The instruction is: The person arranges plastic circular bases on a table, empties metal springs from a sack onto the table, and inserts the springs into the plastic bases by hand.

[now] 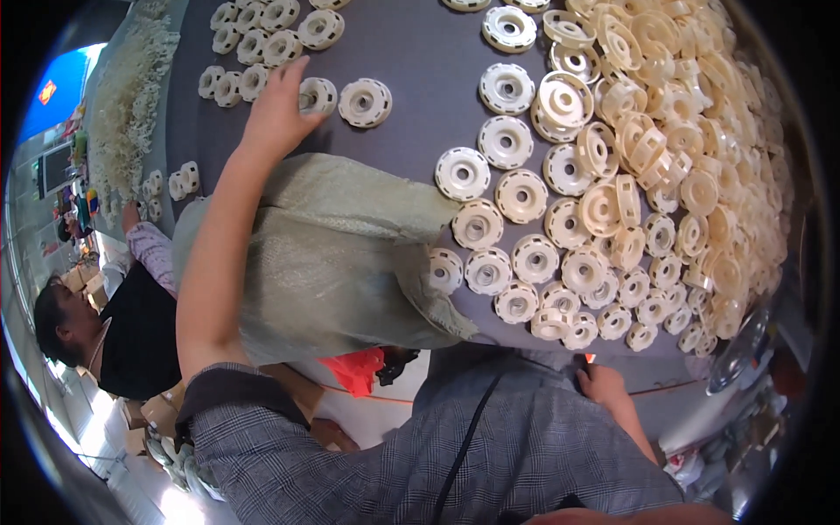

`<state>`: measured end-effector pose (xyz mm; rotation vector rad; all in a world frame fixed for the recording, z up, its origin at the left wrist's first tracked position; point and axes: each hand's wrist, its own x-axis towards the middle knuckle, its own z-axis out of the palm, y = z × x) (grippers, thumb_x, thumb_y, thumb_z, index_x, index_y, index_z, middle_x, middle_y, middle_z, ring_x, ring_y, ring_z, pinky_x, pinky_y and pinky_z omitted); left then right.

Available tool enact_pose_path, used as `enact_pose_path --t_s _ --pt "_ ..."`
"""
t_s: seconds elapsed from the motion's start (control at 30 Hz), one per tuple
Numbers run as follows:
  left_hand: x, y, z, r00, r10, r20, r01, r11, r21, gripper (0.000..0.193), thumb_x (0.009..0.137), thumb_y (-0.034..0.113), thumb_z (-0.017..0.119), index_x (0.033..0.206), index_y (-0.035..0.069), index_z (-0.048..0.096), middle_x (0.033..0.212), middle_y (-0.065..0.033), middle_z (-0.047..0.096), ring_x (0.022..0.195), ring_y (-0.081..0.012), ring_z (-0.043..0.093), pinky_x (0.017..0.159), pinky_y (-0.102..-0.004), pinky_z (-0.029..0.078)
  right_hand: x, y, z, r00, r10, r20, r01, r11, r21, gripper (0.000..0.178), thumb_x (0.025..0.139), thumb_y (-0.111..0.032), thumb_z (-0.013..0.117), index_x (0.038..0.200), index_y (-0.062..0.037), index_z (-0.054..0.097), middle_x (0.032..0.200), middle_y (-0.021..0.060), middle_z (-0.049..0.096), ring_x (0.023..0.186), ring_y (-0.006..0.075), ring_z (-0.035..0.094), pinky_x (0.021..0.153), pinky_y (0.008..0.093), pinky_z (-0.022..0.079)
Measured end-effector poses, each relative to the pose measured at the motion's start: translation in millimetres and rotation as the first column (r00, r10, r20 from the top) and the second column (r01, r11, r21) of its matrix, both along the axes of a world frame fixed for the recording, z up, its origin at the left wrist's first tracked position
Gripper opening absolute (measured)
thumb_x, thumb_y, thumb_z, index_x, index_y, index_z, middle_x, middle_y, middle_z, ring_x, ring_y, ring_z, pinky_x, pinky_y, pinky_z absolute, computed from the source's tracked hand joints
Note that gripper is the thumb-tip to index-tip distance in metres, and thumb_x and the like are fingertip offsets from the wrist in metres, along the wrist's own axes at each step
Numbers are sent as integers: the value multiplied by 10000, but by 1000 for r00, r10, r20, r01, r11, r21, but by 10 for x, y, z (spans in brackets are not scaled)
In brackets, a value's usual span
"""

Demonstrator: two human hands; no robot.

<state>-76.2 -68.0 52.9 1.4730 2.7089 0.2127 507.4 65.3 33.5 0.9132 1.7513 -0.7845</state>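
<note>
My left hand (278, 112) is stretched over the grey table. Its thumb and fingers are spread around a white round plastic part (318, 94) with a notched rim, lying flat. Just right of it lies another notched part (365, 103). Several more stand in a cluster (252, 45) beyond my fingers. Low at the table's near edge, my right hand (605, 387) has its fingers curled. Whatever it may hold is hidden. Several of the notched parts near the middle, such as one close to the edge (487, 270), have a coiled spring inside.
A large heap of cream plastic rings (691, 131) covers the table's right side. A greenish woven sack (324, 289) hangs over the near edge. At far left a co-worker (131, 332) reaches toward small parts beside a pale pile (131, 105). Cardboard boxes (162, 411) stand below.
</note>
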Motion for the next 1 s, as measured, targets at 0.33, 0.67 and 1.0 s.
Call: enact_pose_path --t_s 0.33,0.67,1.0 --pt "2284 -429 -85 888 -410 208 451 864 -224 116 717 191 599 706 91 541 703 -46 544 654 -204 559 575 -328 453 -1183 452 103 615 -388 -687 107 904 -414 293 869 -146 503 619 0 542 528 49 540 478 119 517 476 257 403" --pt "2213 -169 -448 968 -21 -251 -56 955 -292 332 704 90 565 1032 90 514 918 -89 547 694 -248 573 628 -348 468 -1317 307 82 409 -725 -555 130 648 -751 323 886 -215 502 653 -4 578 575 20 570 506 76 511 483 213 404" --pt "2814 -10 -172 769 130 626 -597 499 629 208 774 -1 587 980 22 569 881 -11 566 673 -53 460 617 -187 404 -1930 34 -172 323 -946 -34 170 94 -981 489 880 -261 496 1302 -84 325 1199 116 472 990 238 555 776 335 495"
